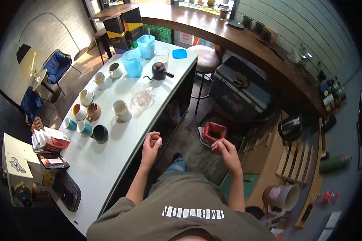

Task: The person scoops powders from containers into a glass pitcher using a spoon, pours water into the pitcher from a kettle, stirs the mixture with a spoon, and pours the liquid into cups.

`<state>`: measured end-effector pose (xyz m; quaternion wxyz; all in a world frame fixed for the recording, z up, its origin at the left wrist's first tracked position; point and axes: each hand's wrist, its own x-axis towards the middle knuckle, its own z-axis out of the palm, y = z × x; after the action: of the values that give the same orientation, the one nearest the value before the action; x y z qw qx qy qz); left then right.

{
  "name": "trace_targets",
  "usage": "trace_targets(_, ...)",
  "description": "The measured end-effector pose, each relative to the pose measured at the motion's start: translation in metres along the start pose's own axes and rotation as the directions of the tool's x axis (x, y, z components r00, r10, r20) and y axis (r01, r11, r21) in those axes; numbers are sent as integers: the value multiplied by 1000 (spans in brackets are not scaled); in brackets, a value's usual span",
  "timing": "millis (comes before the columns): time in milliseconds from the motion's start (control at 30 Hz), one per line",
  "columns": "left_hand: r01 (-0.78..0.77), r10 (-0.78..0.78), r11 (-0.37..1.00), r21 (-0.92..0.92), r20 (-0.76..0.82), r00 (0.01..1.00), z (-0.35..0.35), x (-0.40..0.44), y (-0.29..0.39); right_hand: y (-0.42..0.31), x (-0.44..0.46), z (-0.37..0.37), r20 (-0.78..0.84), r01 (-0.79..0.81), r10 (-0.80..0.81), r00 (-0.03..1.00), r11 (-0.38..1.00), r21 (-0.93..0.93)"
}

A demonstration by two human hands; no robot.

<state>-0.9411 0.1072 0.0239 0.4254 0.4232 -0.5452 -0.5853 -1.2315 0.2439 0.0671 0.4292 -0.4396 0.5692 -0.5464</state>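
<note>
Olive shirt (189, 193) fills the foreground, beside a long white counter (104, 160). On the floor (193, 160), a red-lined bin (206, 134) stands just beyond the right hand (226, 152), whose fingers draw together, though whether they pinch anything cannot be told; the left hand (152, 145) hangs slack, half-curled and empty near the counter's edge, a cream mug (124, 113) standing beyond it.

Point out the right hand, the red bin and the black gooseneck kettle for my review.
Right hand (227, 150): head view, on the middle of the hand.
Red bin (206, 133): head view, on its left side, near the rim.
Black gooseneck kettle (159, 74): head view, on its body.
</note>
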Motion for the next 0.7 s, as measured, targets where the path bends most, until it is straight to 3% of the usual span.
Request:
trace_targets(33,-12,12,1000,5,-19,1000,-2,21,-2,-6,28,1,37,-2,0,999,998,63)
trace_targets(100,-3,3,1000,-3,-71,997,-3,52,-12,-23,80,1,92,8,-9,996,1000,16)
trace_targets(167,110,-103,993,32,-164,981,-7,74,-17,-29,128,2,142,33,-32,989,999,-10)
trace_targets(333,178,-180,983,-32,-245,953,-6,87,-26,-26,242,20,259,61,-76,963,996,65)
trace_targets(400,120,-107,993,21,-319,942,-3,95,-32,-26,288,26,302,43,-69,951,995,93)
trace_targets(467,157,-143,988,6,-375,916,-2,105,-36,-25,339,32,387,90,-119,914,992,92)
trace_targets(533,101,-82,995,10,-507,858,1,115,-51,-30,387,38,445,142,-152,883,988,55)
trace_targets(700,163,-206,978,-129,-711,672,27,143,-34,-55,488,44,582,239,-238,778,968,76)
